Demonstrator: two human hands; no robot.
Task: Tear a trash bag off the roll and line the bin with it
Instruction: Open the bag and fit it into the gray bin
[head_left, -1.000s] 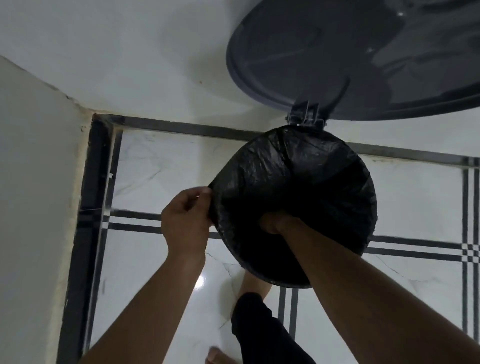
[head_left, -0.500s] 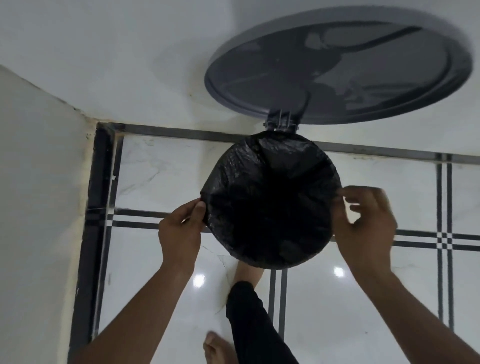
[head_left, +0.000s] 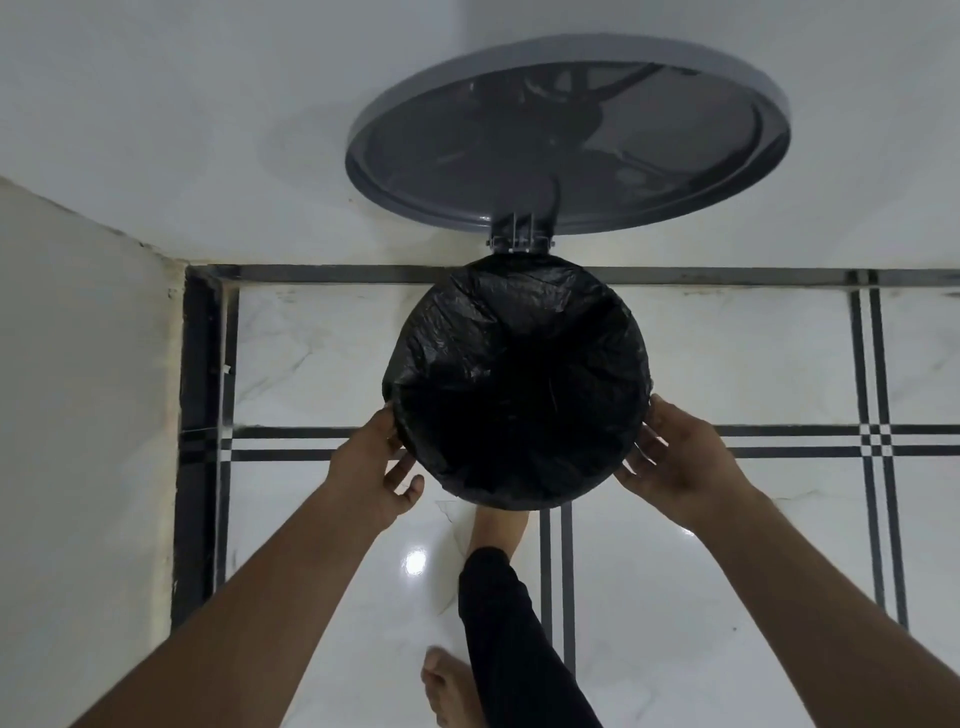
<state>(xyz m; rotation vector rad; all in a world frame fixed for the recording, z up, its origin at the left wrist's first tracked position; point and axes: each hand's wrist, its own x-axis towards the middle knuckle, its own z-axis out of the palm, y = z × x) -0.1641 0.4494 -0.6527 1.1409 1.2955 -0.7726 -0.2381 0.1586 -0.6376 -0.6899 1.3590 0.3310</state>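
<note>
A black trash bag (head_left: 519, 364) lines the round pedal bin and is folded down over its whole rim, so the bin body is hidden under it. The bin's grey lid (head_left: 566, 135) stands raised against the wall on its hinge (head_left: 521, 240). My left hand (head_left: 371, 470) rests against the bag at the bin's lower left side with fingers straight and spread. My right hand (head_left: 675, 460) touches the bag at the lower right side, fingers also extended. Neither hand pinches the plastic.
The bin stands near a room corner, with white walls (head_left: 78, 415) to the left and behind. The floor is glossy white tile (head_left: 753, 519) with black stripes. My foot (head_left: 498, 525) sits at the bin's base and my other bare foot (head_left: 447, 686) is nearer me.
Earlier my right hand reached inside the bag, then came out to the right rim. Both hands have since let go of their pinch on the rim and slid lower with fingers straight.
</note>
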